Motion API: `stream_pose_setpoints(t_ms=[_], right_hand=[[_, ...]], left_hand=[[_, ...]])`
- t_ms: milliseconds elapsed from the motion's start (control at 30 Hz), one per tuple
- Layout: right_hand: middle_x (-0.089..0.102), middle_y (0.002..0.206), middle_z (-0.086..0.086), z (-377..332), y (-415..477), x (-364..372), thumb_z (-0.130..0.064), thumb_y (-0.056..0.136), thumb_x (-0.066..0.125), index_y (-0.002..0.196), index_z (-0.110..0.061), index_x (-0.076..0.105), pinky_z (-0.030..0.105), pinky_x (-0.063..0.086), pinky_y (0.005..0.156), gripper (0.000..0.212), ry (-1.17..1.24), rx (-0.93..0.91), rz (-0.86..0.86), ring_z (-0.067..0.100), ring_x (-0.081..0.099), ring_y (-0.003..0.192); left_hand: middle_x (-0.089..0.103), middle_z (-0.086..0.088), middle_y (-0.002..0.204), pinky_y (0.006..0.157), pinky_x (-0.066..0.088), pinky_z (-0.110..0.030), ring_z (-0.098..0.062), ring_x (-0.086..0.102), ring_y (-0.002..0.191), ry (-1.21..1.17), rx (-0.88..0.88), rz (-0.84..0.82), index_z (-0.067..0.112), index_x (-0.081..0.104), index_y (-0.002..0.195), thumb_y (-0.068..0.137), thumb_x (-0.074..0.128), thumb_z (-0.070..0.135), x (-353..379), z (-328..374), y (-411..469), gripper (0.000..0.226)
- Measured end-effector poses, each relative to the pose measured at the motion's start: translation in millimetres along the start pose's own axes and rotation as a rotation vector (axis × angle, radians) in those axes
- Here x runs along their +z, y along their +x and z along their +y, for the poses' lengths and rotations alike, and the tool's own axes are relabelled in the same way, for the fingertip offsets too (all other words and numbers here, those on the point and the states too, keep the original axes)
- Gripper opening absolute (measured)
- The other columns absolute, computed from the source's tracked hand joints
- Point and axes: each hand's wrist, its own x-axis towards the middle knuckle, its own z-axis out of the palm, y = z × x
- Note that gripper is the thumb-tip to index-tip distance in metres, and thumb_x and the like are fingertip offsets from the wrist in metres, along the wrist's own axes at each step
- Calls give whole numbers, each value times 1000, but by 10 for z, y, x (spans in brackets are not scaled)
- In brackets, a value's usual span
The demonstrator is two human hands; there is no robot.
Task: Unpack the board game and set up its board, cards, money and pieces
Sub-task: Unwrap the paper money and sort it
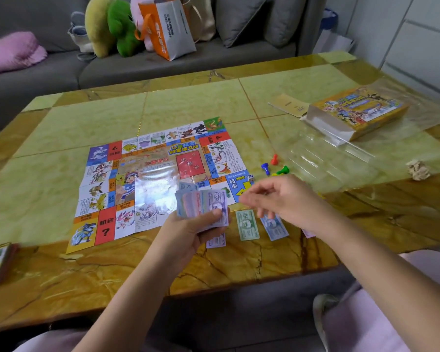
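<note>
Our left hand (191, 224) grips a fanned stack of purple and blue paper banknotes (208, 201) at the near edge of the colourful paper game board (137, 174). Our right hand (277, 196), just right of the stack, is blurred; we cannot tell whether it pinches anything. Beneath it a green note (248, 224) and a blue note (273, 226) lie lengthwise, near to far.

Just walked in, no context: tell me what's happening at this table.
A person is setting up a board game. The left hand grips a fan of play money; the right hand hovers, blurred, over a green note and a blue note laid on the table. The board lies unfolded, pawns beside it, the box further right.
</note>
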Motion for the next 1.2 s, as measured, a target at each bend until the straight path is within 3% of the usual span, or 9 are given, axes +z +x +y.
stream_pose_setpoints(t_ms=[67, 200, 333, 433, 600, 800, 967, 1067, 1200], right_hand=[[70, 66, 3, -81, 74, 166, -44, 74, 73, 87, -14, 72, 21, 49, 54, 32, 101, 26, -18, 12, 60, 55], [66, 55, -1, -65, 196, 362, -23, 74, 80, 76, -9, 70, 18, 46, 48, 18, 144, 28, 57, 7, 60, 49], [69, 59, -7, -50, 240, 419, -14, 79, 76, 84, -20, 72, 16, 48, 50, 9, 180, -6, 58, 5, 61, 50], [69, 61, -8, -53, 261, 461, -15, 78, 76, 105, -22, 69, 13, 47, 53, 28, 152, -21, 72, 1, 58, 48], [71, 67, -3, 23, 261, 610, -25, 73, 81, 96, -24, 64, 12, 43, 56, 28, 43, 13, 70, 0, 57, 54], [57, 66, -7, 112, 212, 690, -28, 70, 83, 86, -22, 60, 14, 38, 55, 28, -289, -83, 177, 3, 47, 55], [63, 64, -3, -111, 155, 539, -38, 85, 64, 82, -8, 68, 15, 39, 49, 30, 234, 11, 96, 2, 49, 49], [63, 57, -7, -122, 95, 463, -31, 80, 72, 77, -9, 70, 18, 42, 47, 22, 203, 19, 42, 4, 52, 48], [65, 60, -1, -40, 77, 351, -23, 81, 73, 74, -10, 72, 16, 42, 48, 15, 157, 39, 85, 5, 56, 51]], left_hand=[[72, -13, 91, 65, 60, -31, -24, 71, 80, 57, 0, -23, 0, 61, 110, 74, 66, 1, 3, -35, -30, 36], [73, -12, 91, 67, 60, -33, -22, 71, 79, 63, 9, -77, 3, 61, 110, 71, 66, 7, -21, -26, -97, 40], [74, -12, 90, 58, 59, -27, -22, 72, 79, -62, -17, -37, 3, 59, 107, 86, 57, 6, -88, 22, -137, 21], [74, -13, 90, 56, 58, -25, -23, 72, 80, -102, 16, 94, 1, 57, 108, 89, 56, 2, -181, 51, -112, 19], [69, -22, 105, 60, 58, -25, -29, 72, 89, -184, 131, 242, 0, 51, 116, 89, 56, 2, -416, 175, -58, 27], [73, -17, 96, 61, 59, -27, -27, 72, 87, -146, 101, 218, 3, 56, 106, 86, 60, 0, -337, 120, -85, 20], [74, -10, 84, 67, 60, -30, -22, 72, 80, -92, 61, 147, 1, 61, 98, 82, 63, 0, -199, 72, -133, 16], [74, -11, 83, 62, 59, -25, -21, 72, 78, -30, 40, 80, -1, 62, 97, 83, 62, -1, -119, 26, -154, 14], [74, -12, 92, 68, 60, -28, -23, 72, 86, -29, 21, -16, 1, 60, 104, 87, 59, 3, -23, 4, -148, 17]])
